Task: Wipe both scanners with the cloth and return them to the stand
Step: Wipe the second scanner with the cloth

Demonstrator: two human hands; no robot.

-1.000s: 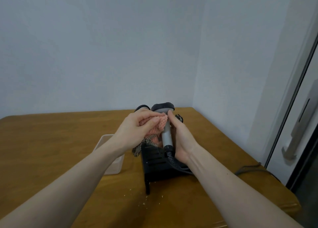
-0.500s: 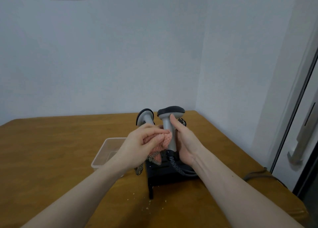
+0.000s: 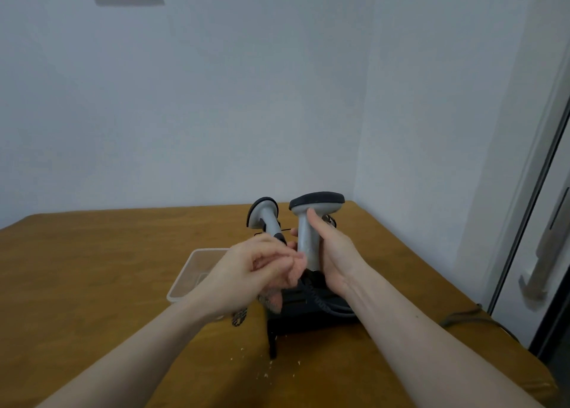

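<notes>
Grey scanner (image 3: pixel 308 238) upright, head topmost

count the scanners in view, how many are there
2. One scanner is held upright in the right hand; the other scanner stands just to its left, behind the left hand. None seem hidden.

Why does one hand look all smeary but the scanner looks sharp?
Head view: the left hand shows motion blur, smearing its fingers and the cloth under it; the right hand and its scanner look sharper; the wide lens bends the door frame.
</notes>
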